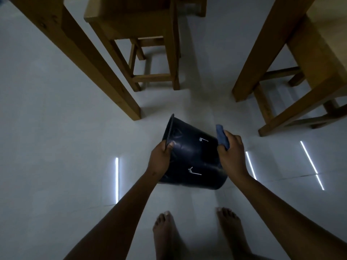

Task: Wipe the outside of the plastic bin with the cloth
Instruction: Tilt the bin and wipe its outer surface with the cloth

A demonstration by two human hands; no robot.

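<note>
Two hands grip: left hand (161,156) holds tilted bin (193,156), right hand (231,149) clutches cloth (222,136)

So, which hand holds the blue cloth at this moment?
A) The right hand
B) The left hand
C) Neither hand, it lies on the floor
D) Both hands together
A. The right hand grips the blue cloth against the base end of the dark bin, while the left hand grips the bin's rim.
</note>
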